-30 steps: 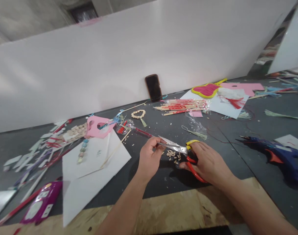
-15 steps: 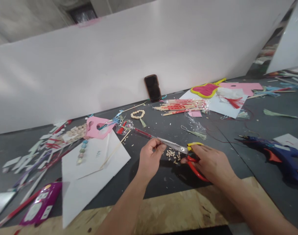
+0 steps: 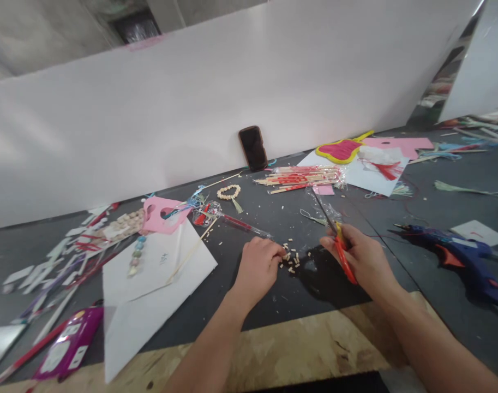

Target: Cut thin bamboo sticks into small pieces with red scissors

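Observation:
My right hand [image 3: 365, 261] grips the red and yellow handles of a pair of scissors [image 3: 342, 245], whose blades are together and point up and away from me. My left hand [image 3: 259, 266] is low over the dark table, its fingers curled down at the edge of a small heap of pale, short cut pieces [image 3: 292, 263]. Whatever its fingertips hold, if anything, is hidden. Just beyond this hand lies a thin red stick in a clear wrapper [image 3: 249, 225].
A phone [image 3: 252, 147] leans on the white panel. Wrapped red and pale sticks [image 3: 301, 177] lie before it, and a beaded bracelet [image 3: 228, 192] farther left. A blue glue gun [image 3: 457, 248] rests at right. White paper [image 3: 150, 316] and a purple packet [image 3: 71, 341] are at left.
The scissors have moved right, away from my left hand, and swung from pointing left to pointing up; their blades closed. My left hand has turned palm down and dropped to the cut pieces.

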Action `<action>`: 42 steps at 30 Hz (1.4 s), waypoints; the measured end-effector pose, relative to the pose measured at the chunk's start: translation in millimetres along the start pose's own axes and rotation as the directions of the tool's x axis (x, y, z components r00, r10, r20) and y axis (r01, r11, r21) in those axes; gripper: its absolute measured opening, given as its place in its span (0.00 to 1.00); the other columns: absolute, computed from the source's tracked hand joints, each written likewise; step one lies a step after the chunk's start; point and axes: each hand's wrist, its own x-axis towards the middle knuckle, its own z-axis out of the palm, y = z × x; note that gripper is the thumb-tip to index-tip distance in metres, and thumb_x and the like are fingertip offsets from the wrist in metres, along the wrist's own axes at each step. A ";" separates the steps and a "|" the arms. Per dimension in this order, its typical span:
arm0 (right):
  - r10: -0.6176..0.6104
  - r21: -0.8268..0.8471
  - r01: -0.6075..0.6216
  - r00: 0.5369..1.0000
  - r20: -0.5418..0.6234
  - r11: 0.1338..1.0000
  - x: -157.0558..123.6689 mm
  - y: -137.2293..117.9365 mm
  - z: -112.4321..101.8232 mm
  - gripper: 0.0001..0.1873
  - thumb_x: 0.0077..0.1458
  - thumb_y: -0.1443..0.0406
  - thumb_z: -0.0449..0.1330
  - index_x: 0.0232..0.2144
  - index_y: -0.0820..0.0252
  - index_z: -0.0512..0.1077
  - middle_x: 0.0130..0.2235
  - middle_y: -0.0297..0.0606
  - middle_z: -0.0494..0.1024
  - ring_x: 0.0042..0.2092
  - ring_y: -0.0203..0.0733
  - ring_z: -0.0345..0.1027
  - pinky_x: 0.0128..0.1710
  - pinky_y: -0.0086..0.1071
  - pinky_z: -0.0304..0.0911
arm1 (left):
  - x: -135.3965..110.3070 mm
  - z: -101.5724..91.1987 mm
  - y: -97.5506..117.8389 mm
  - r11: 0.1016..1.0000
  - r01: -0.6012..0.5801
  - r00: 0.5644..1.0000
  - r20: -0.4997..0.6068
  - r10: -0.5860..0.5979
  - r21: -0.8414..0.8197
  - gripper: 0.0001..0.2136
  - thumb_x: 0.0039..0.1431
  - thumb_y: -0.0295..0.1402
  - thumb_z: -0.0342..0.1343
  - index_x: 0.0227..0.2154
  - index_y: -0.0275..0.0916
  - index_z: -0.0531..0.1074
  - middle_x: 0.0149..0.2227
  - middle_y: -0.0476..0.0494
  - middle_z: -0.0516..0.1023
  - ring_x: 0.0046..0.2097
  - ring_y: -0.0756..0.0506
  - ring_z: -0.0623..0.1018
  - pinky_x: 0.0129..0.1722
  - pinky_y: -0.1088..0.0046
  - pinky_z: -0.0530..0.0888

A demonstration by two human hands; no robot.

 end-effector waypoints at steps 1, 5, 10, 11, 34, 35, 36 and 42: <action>-0.003 0.008 0.003 1.000 0.003 1.000 -0.2 -0.4 -0.1 0.22 0.50 0.44 0.51 0.30 0.54 0.67 0.22 0.31 0.70 0.23 0.37 0.61 0.23 0.29 0.53 | -0.2 1.2 0.1 1.000 -0.008 1.000 0.011 0.008 0.004 0.10 0.56 0.23 0.50 0.31 0.42 0.75 0.35 0.47 0.78 0.41 0.43 0.71 0.43 0.66 0.64; -0.029 0.037 0.029 0.999 0.014 0.999 -1.2 -1.6 2.2 0.21 0.50 0.44 0.52 0.29 0.55 0.67 0.21 0.31 0.70 0.23 0.36 0.61 0.23 0.28 0.53 | -2.6 3.8 5.8 0.997 -0.082 0.997 0.016 0.082 0.012 0.10 0.59 0.27 0.50 0.35 0.44 0.76 0.39 0.46 0.78 0.45 0.43 0.70 0.45 0.64 0.63; -0.028 0.027 0.027 0.999 0.034 0.999 -1.5 -1.6 4.5 0.22 0.50 0.43 0.52 0.27 0.55 0.66 0.22 0.32 0.71 0.24 0.37 0.62 0.23 0.28 0.53 | -5.7 5.1 11.4 0.990 -0.129 0.991 0.029 0.128 0.061 0.08 0.57 0.35 0.55 0.38 0.48 0.76 0.44 0.46 0.75 0.49 0.41 0.67 0.46 0.61 0.61; -0.030 0.025 0.030 0.999 0.032 0.999 -1.5 -1.6 4.3 0.22 0.50 0.43 0.52 0.27 0.55 0.66 0.22 0.32 0.71 0.24 0.37 0.62 0.23 0.28 0.53 | -5.6 4.7 10.6 0.990 -0.121 0.993 0.024 0.120 0.075 0.08 0.58 0.34 0.54 0.38 0.48 0.75 0.44 0.46 0.75 0.49 0.41 0.67 0.46 0.61 0.61; -0.053 -0.025 0.053 0.998 0.022 0.998 -1.0 -1.3 4.5 0.24 0.50 0.41 0.50 0.23 0.54 0.61 0.19 0.30 0.65 0.22 0.36 0.57 0.21 0.29 0.51 | 0.1 -10.6 -8.4 0.980 0.087 0.995 -0.069 -0.076 0.180 0.10 0.57 0.27 0.50 0.31 0.45 0.75 0.40 0.47 0.77 0.46 0.41 0.68 0.45 0.58 0.58; -0.056 -0.026 0.056 0.998 0.024 0.998 -1.0 -1.3 4.5 0.25 0.50 0.41 0.49 0.22 0.54 0.60 0.19 0.30 0.65 0.21 0.35 0.56 0.21 0.29 0.51 | 0.4 -11.5 -10.4 0.977 0.109 0.992 -0.078 -0.096 0.181 0.09 0.57 0.27 0.50 0.31 0.45 0.75 0.39 0.47 0.77 0.46 0.41 0.68 0.45 0.58 0.58; -0.059 -0.026 0.060 0.998 0.025 0.998 -1.1 -1.2 4.5 0.25 0.50 0.41 0.49 0.22 0.54 0.60 0.19 0.30 0.65 0.21 0.35 0.56 0.21 0.28 0.51 | 0.6 -12.2 -12.0 0.976 0.122 0.990 -0.086 -0.108 0.181 0.09 0.56 0.27 0.51 0.32 0.45 0.75 0.39 0.47 0.77 0.45 0.40 0.68 0.45 0.58 0.58; -0.065 -0.039 0.066 0.998 0.019 0.997 -1.5 -1.4 5.8 0.25 0.50 0.41 0.50 0.20 0.54 0.55 0.17 0.27 0.61 0.20 0.33 0.52 0.20 0.27 0.48 | -0.4 -13.9 -14.0 0.963 0.183 0.978 -0.139 -0.157 0.199 0.08 0.56 0.28 0.52 0.35 0.45 0.73 0.38 0.45 0.78 0.45 0.38 0.68 0.45 0.57 0.59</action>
